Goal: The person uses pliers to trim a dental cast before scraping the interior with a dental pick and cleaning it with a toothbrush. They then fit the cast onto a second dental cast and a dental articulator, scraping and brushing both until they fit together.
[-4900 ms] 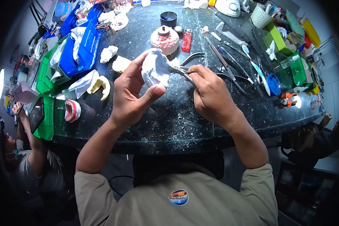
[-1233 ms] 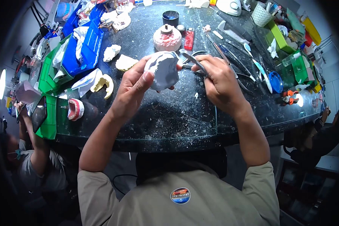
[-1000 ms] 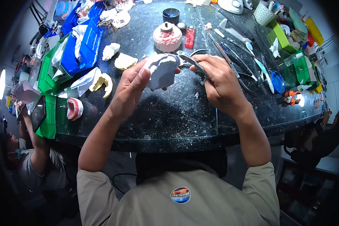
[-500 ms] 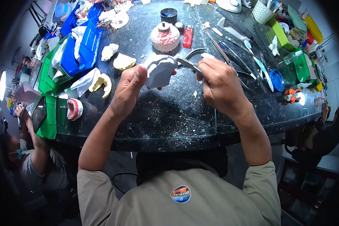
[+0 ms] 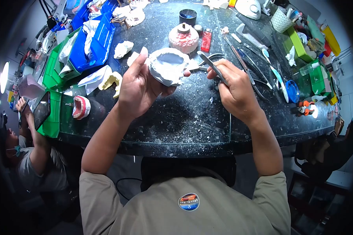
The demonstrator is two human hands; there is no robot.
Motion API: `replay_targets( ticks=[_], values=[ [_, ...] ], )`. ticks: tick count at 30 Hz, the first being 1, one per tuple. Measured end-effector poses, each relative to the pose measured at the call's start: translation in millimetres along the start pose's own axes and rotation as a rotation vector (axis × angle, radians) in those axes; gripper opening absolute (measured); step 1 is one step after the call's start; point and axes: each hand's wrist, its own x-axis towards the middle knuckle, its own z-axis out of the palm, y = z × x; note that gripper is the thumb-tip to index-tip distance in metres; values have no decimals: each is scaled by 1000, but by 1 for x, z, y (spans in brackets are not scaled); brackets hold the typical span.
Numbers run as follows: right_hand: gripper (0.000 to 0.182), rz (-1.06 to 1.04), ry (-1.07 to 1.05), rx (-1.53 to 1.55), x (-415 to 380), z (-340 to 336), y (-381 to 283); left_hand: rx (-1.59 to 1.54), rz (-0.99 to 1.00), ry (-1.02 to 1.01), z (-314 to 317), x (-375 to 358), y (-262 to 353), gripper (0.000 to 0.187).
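The left fingers [image 5: 168, 91] cradle the plaster [image 5: 161, 73] and the right fingers [image 5: 226, 69] grip the tool [image 5: 209, 62]; light, braced strokes seem safest.

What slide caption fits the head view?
Left hand holding a white plaster-like piece, right hand a metal tool, above a dusty dark bench.

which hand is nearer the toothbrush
Right. The right hand, gripping a metal tool, is to the left of the toothbrush; the left hand, holding the white cast, is much farther left.
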Motion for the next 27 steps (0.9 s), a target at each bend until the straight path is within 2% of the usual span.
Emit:
replay_targets(
  ticks=[5, 8, 11, 13, 14, 17, 18, 21, 22, 26, 27],
  values=[
    [20, -19, 11, -19, 0, 1, -2, -56, -7, 8, 2, -1, -1, 60],
    [19, -23, 19, -24, 0, 0, 0, -54, -18, 81, 5, -2, 0, 60],
    [19, -20, 43, -15, 0, -1, 1, 217, 11, 109, 7, -3, 0, 64],
    [20, -19, 63, -27, 2, -5, 0, 1532, 722, 30, 6, -1, -4, 70],
    [20, -28, 78, -23, 3, -6, 1, 1772, 901, -102, 7, 1, -1, 76],
    [22, -25, 109, -3, 2, -8, 2, 1066, 312, 24, 19, -3, -4, 73],
    [22, -9, 116, 8, 2, -8, 1, 898, 133, -25, 10, -2, 1, 72],
    [24, -39, 146, 45, 4, -8, -1, 461, -63, 63, 8, -3, 0, 73],
    [24, -75, 162, 63, 4, -7, -1, 332, -46, 45, 9, -2, -3, 76],
    [14, -118, 186, 137, 3, -1, -5, 4, -135, 48, 20, -8, 1, 73],
    [13, -117, 169, 136, 3, 0, -7, 15, -135, 54, 20, -8, -1, 72]
  ],
)
